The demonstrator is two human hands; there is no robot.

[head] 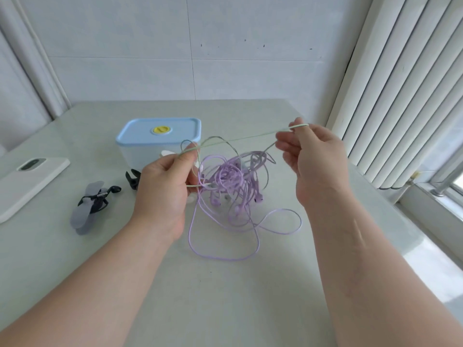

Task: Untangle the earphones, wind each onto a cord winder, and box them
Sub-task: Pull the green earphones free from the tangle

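A tangle of purple earphone cords [235,181] lies mid-table, with loose loops trailing toward me. A pale green earphone cord [240,138] stretches taut above it between my hands. My left hand [166,186] pinches the green cord near the tangle's left side. My right hand [313,156] holds the cord's other end raised, with the cord looped over a fingertip. A grey cord winder [86,209] wound with dark earphones lies at the left. A closed box with a blue lid [160,136] stands behind the tangle. A black winder [132,179] is partly hidden by my left hand.
A white phone [27,181] lies face down at the table's left edge. The pale table [225,296] ends close to a tiled wall behind. White vertical blinds and a window sill run along the right side.
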